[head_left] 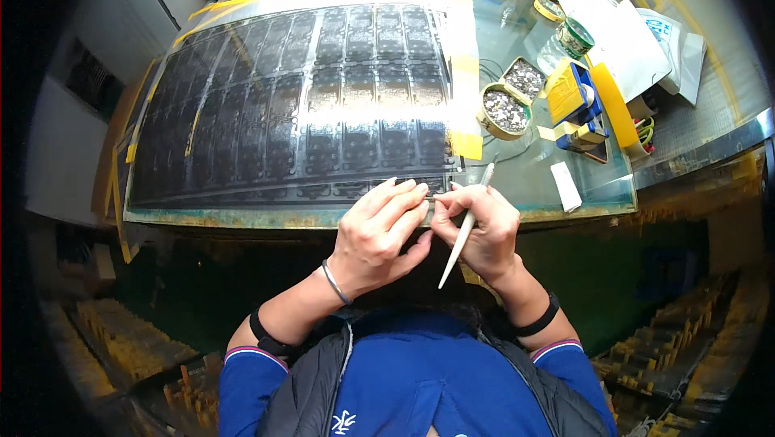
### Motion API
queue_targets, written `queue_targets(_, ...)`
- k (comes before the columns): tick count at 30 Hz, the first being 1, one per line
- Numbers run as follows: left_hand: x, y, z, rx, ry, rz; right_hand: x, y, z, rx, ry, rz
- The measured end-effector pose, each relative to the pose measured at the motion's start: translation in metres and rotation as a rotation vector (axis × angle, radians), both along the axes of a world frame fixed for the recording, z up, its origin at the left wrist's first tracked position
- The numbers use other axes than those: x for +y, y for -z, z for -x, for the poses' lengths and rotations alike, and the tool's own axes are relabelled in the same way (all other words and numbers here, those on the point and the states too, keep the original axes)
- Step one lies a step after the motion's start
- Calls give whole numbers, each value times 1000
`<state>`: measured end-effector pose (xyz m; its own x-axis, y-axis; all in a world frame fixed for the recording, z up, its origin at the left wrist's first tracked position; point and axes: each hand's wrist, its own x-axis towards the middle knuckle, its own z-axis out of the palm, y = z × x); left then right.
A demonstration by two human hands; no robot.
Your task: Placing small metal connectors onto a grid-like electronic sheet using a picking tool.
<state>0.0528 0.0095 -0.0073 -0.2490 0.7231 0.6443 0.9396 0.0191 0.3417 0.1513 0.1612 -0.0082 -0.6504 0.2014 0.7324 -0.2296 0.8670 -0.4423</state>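
Head view showed a dark patterned film sheet (pixel 266 106) lying flat across the glass tabletop (pixel 517 187), printed with a grid of repeated panels and crossed by a bright glare band. The left hand (pixel 379 231) was at the film sheet's near edge, toward its right end, fingers close together and stretched forward, thumb apart below them; whether it gripped anything could not be told. The right hand (pixel 478 231), just beyond the film sheet's near right corner, was closed around a slim white pen-shaped tool (pixel 457 258), slanted with its lower end toward the person. Thumb and forefinger were drawn together beside the left fingertips; what lay between them was too small to tell.

A yellow tape strip (pixel 467 138) ran along the film sheet's right side. Farther right of the film sheet stood a round tub (pixel 486 121) of dark and pale flakes, a blue-and-yellow tape dispenser (pixel 570 94) and a green-lidded clear jar (pixel 557 54). A folded white tissue (pixel 566 188) lay right of the film sheet's near corner.
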Motion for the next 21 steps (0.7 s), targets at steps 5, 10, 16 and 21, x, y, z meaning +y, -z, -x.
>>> queue_targets(5, 1, 0, -1, -15, -22, -1, 0, 9, 0, 72, 35, 117)
queue_targets(10, 1, -1, -1, -27, -18, 0, 2, 13, -3, 92, 103, 230)
queue_targets(16, 1, -6, 1, -43, -24, -8, 11, 16, -8, 146, 32, 447)
queue_targets(21, 13, -18, 9, -94, -31, 10, 15, 18, -7, 63, 16, 139)
